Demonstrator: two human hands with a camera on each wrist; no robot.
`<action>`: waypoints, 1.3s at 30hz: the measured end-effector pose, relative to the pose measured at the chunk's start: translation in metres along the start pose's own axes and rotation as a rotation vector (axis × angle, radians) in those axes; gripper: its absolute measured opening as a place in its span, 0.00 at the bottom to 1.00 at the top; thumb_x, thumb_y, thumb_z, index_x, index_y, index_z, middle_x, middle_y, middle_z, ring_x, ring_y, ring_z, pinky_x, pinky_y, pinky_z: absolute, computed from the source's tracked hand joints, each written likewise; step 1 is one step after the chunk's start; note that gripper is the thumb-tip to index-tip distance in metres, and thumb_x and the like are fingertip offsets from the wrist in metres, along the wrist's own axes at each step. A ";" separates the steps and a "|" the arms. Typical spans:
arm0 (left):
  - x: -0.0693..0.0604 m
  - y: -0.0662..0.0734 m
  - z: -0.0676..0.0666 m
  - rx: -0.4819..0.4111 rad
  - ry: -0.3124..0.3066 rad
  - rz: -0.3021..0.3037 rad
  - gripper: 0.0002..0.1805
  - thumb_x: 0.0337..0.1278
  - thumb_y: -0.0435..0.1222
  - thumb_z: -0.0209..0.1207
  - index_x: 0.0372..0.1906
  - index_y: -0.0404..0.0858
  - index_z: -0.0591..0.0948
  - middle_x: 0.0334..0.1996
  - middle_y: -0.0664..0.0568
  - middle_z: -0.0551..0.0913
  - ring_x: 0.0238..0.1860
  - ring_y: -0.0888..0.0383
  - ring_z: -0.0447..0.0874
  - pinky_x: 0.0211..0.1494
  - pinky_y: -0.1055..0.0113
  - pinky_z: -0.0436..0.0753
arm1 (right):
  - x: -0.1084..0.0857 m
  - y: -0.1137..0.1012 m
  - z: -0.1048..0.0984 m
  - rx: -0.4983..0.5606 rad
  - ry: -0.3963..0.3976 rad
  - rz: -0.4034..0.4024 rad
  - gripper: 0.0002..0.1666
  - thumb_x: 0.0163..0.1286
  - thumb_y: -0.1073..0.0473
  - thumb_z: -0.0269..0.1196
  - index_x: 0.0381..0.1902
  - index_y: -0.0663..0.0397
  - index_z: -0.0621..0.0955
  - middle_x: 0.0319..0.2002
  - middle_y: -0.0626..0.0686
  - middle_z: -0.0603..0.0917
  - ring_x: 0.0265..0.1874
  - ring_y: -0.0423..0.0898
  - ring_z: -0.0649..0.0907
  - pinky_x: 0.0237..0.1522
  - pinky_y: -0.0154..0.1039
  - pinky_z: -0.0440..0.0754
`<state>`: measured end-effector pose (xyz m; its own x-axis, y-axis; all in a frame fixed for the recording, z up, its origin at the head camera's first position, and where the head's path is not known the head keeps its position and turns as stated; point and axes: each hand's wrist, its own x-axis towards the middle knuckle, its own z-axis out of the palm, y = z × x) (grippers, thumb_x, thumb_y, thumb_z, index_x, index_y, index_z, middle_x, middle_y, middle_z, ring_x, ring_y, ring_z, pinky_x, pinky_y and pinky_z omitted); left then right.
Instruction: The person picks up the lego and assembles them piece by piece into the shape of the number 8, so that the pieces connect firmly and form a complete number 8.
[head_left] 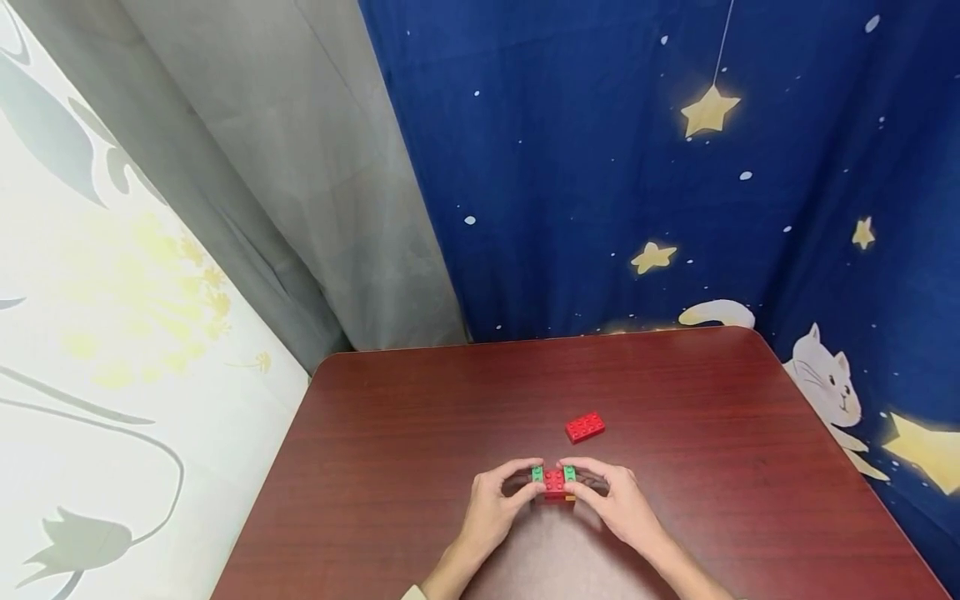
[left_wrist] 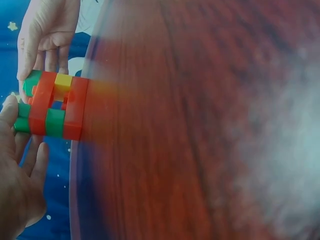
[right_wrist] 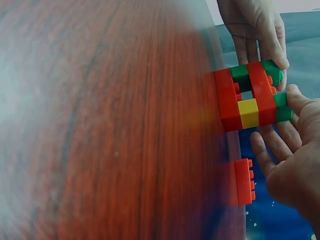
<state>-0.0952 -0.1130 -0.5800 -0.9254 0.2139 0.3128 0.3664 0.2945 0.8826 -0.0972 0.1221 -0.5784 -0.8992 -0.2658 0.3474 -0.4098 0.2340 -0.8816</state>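
Note:
A small stack of toy bricks stands on the table between the two hands in the head view. Its lower red brick (right_wrist: pixel 228 107) carries a yellow brick (right_wrist: pixel 248 114) and a green brick (left_wrist: pixel 55 123), with a gap between them. Across these lies an upper red brick (head_left: pixel 554 481), topped by a left green brick (head_left: pixel 537 474) and a right green brick (head_left: pixel 570 473). The left hand (head_left: pixel 489 507) pinches the left green brick between thumb and fingers. On the opposite side, the right hand (head_left: pixel 622 505) pinches the right green one.
A loose red brick (head_left: pixel 585 427) lies studs up on the dark red wooden table (head_left: pixel 420 425), just beyond the stack. Past the table's far edge hang a grey curtain (head_left: pixel 300 167) and a blue starry curtain (head_left: pixel 570 167).

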 end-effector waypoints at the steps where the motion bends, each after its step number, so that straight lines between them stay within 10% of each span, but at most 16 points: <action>1: 0.000 0.000 -0.001 0.011 -0.011 0.001 0.20 0.61 0.39 0.75 0.57 0.40 0.89 0.50 0.52 0.91 0.47 0.54 0.92 0.48 0.54 0.91 | 0.000 0.000 0.000 -0.003 -0.006 0.006 0.19 0.71 0.60 0.73 0.58 0.51 0.87 0.48 0.53 0.92 0.43 0.43 0.90 0.44 0.39 0.89; 11: 0.004 0.001 -0.005 0.132 -0.083 0.072 0.25 0.59 0.40 0.75 0.60 0.38 0.86 0.49 0.53 0.91 0.50 0.58 0.91 0.51 0.51 0.90 | 0.005 0.005 -0.011 -0.025 -0.032 0.022 0.23 0.69 0.57 0.75 0.61 0.51 0.86 0.50 0.50 0.91 0.45 0.46 0.90 0.46 0.38 0.89; 22: 0.004 -0.004 -0.004 0.178 -0.091 0.016 0.24 0.58 0.40 0.76 0.58 0.38 0.87 0.49 0.53 0.91 0.51 0.60 0.90 0.53 0.61 0.89 | 0.029 0.018 -0.038 -0.297 0.245 -0.005 0.29 0.63 0.66 0.79 0.62 0.52 0.86 0.54 0.53 0.91 0.44 0.58 0.90 0.47 0.45 0.87; 39: 0.021 -0.011 -0.008 0.210 -0.082 -0.044 0.22 0.60 0.42 0.75 0.59 0.45 0.87 0.48 0.54 0.92 0.50 0.61 0.90 0.52 0.63 0.89 | 0.052 0.046 -0.045 -0.411 0.101 0.069 0.35 0.61 0.69 0.78 0.66 0.61 0.82 0.57 0.63 0.88 0.57 0.64 0.86 0.59 0.64 0.80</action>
<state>-0.1197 -0.1193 -0.5803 -0.9332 0.2687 0.2387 0.3459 0.4909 0.7996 -0.1698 0.1611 -0.5864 -0.9286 -0.1485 0.3400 -0.3571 0.6066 -0.7103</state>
